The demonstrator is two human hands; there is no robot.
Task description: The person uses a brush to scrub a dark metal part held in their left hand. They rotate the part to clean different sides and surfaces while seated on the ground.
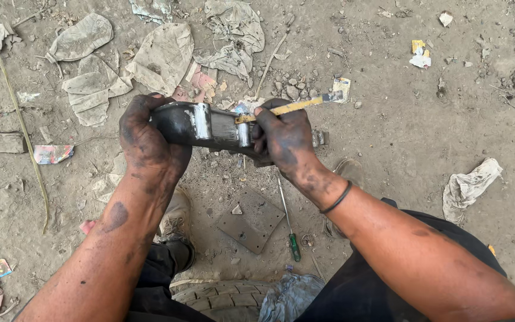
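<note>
A dark, greasy metal part [207, 126] with scraped shiny patches is held above the dirt ground. My left hand [147, 140], black with grease, grips its left end. My right hand [286, 140] wraps the part's right end and holds a thin yellow-painted blade [293, 106], which lies across the top of the part and points up to the right. A black band sits on my right wrist.
Below the hands lie a flat square metal plate [251, 222] and a green-handled screwdriver [289, 229]. My shoes [177, 220] stand on the dirt, and a tyre [225, 298] sits at the bottom edge. Dirty rags [162, 56] and litter are scattered around.
</note>
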